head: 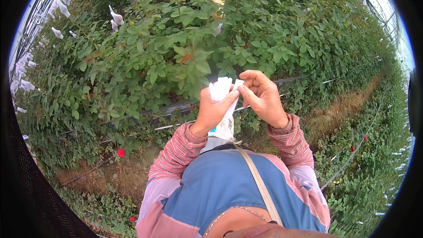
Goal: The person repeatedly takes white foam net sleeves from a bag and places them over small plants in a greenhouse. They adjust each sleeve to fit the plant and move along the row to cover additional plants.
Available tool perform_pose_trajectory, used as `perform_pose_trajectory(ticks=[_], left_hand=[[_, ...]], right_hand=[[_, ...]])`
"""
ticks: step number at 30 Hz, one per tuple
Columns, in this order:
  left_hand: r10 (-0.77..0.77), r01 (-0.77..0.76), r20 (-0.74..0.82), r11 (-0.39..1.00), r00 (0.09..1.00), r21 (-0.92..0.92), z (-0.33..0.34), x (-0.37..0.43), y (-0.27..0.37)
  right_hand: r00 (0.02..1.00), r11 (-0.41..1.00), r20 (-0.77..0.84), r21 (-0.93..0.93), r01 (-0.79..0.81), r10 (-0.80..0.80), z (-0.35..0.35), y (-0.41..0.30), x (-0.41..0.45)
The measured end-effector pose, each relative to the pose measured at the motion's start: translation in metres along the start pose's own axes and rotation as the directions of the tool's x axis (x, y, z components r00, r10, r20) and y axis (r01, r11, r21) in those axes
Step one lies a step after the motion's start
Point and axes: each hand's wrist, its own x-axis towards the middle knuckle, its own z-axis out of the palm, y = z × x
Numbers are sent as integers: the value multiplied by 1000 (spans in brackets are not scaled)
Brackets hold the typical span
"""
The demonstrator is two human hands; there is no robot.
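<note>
My left hand [216,107] is closed around a bundle of white foam net sleeves [220,89] in front of my chest. One white sleeve [237,84] sticks up apart from the bundle; its upper end lies between my left thumb and the thumb of my right hand [261,96]. The right thumb and fingertips touch or nearly touch that end, the other fingers curled; the exact grip cannot be told. Below the hands hangs a white bag [226,127] with dark writing and a blue patch, near the strap [259,185] across my chest.
Dense rose bushes [148,49] rise in front. Several buds wear white net sleeves, such as the sleeved bud [117,17] at upper left. A red rose [121,152] is low on the left. A wire [357,148] runs along the plants on the right, beside a brown soil path [340,109].
</note>
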Motion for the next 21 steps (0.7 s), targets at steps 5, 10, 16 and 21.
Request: perform_pose_trajectory(ticks=[5, 10, 16, 21], left_hand=[[102, -90, -68, 983, 992, 158, 54, 8, -12], [246, -227, -88, 956, 965, 184, 125, 33, -8], [49, -18, 170, 984, 984, -178, 162, 76, 16], [5, 82, 327, 964, 945, -252, 183, 99, 29]], right_hand=[[836, 716, 33, -498, 489, -548, -52, 21, -4], [743, 622, 13, -538, 569, -669, -114, 14, 5], [963, 972, 151, -38, 231, -223, -181, -34, 15], [928, 946, 189, 101, 307, -322, -211, -47, 35]])
